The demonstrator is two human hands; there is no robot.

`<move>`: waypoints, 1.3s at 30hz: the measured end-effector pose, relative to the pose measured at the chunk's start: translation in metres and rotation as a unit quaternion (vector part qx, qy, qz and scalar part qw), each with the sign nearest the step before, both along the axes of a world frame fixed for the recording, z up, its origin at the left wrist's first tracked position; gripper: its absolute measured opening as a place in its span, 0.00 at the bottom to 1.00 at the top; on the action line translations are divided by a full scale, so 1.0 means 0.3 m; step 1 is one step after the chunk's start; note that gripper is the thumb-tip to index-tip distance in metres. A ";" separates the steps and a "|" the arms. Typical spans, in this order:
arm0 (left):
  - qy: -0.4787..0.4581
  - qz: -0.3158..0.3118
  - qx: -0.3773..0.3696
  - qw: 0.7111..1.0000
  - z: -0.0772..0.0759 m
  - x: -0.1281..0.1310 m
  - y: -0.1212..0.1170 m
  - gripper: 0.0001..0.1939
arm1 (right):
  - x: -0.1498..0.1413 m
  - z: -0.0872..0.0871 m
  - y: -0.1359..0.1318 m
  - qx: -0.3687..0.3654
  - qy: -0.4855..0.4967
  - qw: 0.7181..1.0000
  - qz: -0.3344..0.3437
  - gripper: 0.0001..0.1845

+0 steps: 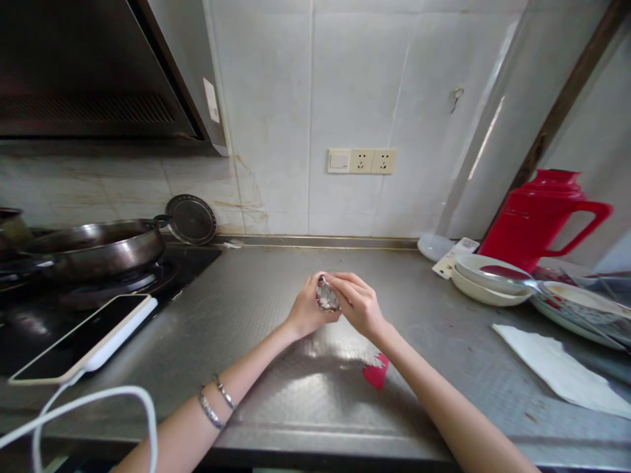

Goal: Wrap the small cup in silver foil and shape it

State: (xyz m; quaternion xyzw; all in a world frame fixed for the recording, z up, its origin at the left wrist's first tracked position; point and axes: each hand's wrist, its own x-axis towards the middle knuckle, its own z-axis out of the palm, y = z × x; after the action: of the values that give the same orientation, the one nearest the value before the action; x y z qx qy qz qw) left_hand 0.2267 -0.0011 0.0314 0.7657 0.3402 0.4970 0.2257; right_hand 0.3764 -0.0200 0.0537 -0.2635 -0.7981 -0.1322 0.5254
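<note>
My left hand [306, 309] is wrapped round a small silvery, crinkled container [327, 295] whose round opening faces me. Its exact kind is hard to make out, since my fingers cover most of its sides. The fingers of my right hand [359, 301] are closed together at the right edge of that opening, pinching the rim. Below the hands, partly beside my right forearm, a torn red scrap [376, 372] with a jagged edge lies on the steel counter [276, 407].
On the left, a metal pan [108, 249] sits on the stove, and a phone [83, 341] with a white cable lies by it. At right are stacked bowls [488, 295], a plate [557, 315], a red thermos jug [537, 220] and a white paper napkin [562, 368].
</note>
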 end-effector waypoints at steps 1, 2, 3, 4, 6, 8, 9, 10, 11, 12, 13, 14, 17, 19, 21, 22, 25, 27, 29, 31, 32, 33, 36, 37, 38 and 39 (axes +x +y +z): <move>-0.001 -0.002 -0.008 1.000 0.001 0.000 0.000 0.36 | -0.008 -0.003 -0.003 0.007 0.002 1.000 0.001 0.15; -0.002 0.000 -0.017 1.000 0.001 0.000 0.000 0.36 | -0.014 -0.006 -0.006 0.016 0.003 1.000 0.001 0.16; -0.003 0.003 -0.025 1.000 0.002 0.000 0.001 0.36 | -0.020 -0.008 -0.008 0.025 0.003 1.000 0.002 0.16; -0.006 0.006 -0.032 0.999 0.002 -0.001 0.002 0.37 | -0.023 -0.010 -0.010 0.034 0.001 0.999 0.004 0.16; -0.015 0.011 -0.043 0.999 0.001 -0.002 0.006 0.38 | -0.029 -0.014 -0.012 0.050 -0.004 0.999 0.010 0.16; -0.023 0.016 -0.053 0.998 0.001 -0.004 0.010 0.38 | -0.032 -0.018 -0.013 0.058 -0.011 0.998 0.016 0.17; -0.026 0.023 -0.060 0.998 0.001 -0.005 0.012 0.36 | -0.034 -0.020 -0.015 0.061 -0.017 0.998 0.020 0.18; -0.028 0.029 -0.069 0.997 0.001 -0.006 0.014 0.35 | -0.037 -0.022 -0.017 0.063 -0.024 0.997 0.024 0.18; -0.032 0.034 -0.079 0.996 0.001 -0.008 0.016 0.33 | -0.039 -0.024 -0.019 0.064 -0.031 0.997 0.027 0.19; -0.036 0.036 -0.088 0.995 0.001 -0.009 0.018 0.32 | -0.042 -0.025 -0.022 0.063 -0.038 0.997 0.032 0.19; -0.043 0.034 -0.096 0.994 0.000 -0.011 0.019 0.31 | -0.045 -0.026 -0.025 0.061 -0.046 0.996 0.039 0.18; -0.051 0.026 -0.101 0.993 -0.001 -0.012 0.021 0.31 | -0.047 -0.027 -0.028 0.058 -0.047 0.996 0.048 0.18; -0.075 -0.003 -0.100 0.992 -0.007 -0.013 0.024 0.34 | -0.048 -0.021 -0.034 0.037 0.010 0.997 0.071 0.15; -0.078 -0.008 -0.094 0.992 -0.007 -0.011 0.021 0.34 | -0.043 -0.013 -0.031 0.018 0.078 0.995 0.066 0.14; -0.070 -0.005 -0.094 0.993 -0.006 -0.006 0.013 0.34 | -0.033 -0.006 -0.020 -0.001 0.128 0.991 0.041 0.13; -0.066 -0.008 -0.093 0.993 -0.005 -0.003 0.008 0.34 | -0.028 -0.004 -0.012 -0.007 0.145 0.989 0.025 0.12; -0.056 -0.027 -0.084 0.994 -0.002 0.006 -0.008 0.36 | -0.015 -0.007 0.009 -0.030 0.174 0.984 -0.011 0.11; -0.048 -0.030 -0.082 0.995 0.000 0.010 -0.015 0.37 | -0.014 -0.013 0.014 -0.065 0.171 0.983 -0.012 0.11; -0.046 -0.024 -0.087 0.995 0.002 0.011 -0.016 0.37 | -0.018 -0.019 0.008 -0.093 0.158 0.983 0.001 0.12; -0.057 -0.022 -0.091 0.994 0.006 0.010 -0.013 0.35 | -0.024 -0.022 -0.002 -0.095 0.149 0.984 0.013 0.13; -0.066 -0.026 -0.093 0.993 0.007 0.010 -0.011 0.35 | -0.027 -0.022 -0.007 -0.091 0.146 0.985 0.019 0.13; -0.075 -0.030 -0.095 0.992 0.009 0.009 -0.008 0.35 | -0.030 -0.022 -0.011 -0.085 0.141 0.986 0.023 0.14; -0.098 -0.036 -0.100 0.990 0.009 0.009 -0.001 0.33 | -0.034 -0.021 -0.015 -0.053 0.117 0.991 0.033 0.16; -0.105 -0.037 -0.104 0.988 0.007 0.009 0.001 0.33 | -0.035 -0.022 -0.014 -0.037 0.106 0.993 0.036 0.16; -0.114 -0.037 -0.108 0.987 0.005 0.010 0.004 0.32 | -0.035 -0.024 -0.013 -0.021 0.095 0.995 0.038 0.16; -0.124 -0.036 -0.112 0.985 0.003 0.009 0.007 0.31 | -0.036 -0.027 -0.011 -0.006 0.080 0.996 0.041 0.17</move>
State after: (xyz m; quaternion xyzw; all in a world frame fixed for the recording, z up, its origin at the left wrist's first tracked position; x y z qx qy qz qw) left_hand 0.2295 0.0010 0.0324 0.6796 0.3357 0.5383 0.3684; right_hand 0.3657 -0.0234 0.0455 -0.2441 -0.7641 -0.0841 0.5912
